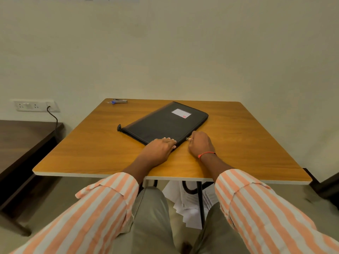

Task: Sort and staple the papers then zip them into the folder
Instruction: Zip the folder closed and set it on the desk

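Both on folder (pixel 165 123) — left fingers (pixel 167 139) flat, right fingers (pixel 192 140) pinching zipper (pixel 187 138).

This looks like a plain office or study room. A bare cream wall (pixel 183 52) backs a wood-laminate surface (pixel 91 143) on thin black metal legs (pixel 200 202). A white socket panel (pixel 34 105) has a dark cable (pixel 54 116) plugged in above a darker low table (pixel 22 136). Desk goods point the same way: a stapler (pixel 119 101), a black zip folder (pixel 165 123), and printed papers (pixel 189 202) on the floor (pixel 60 191).
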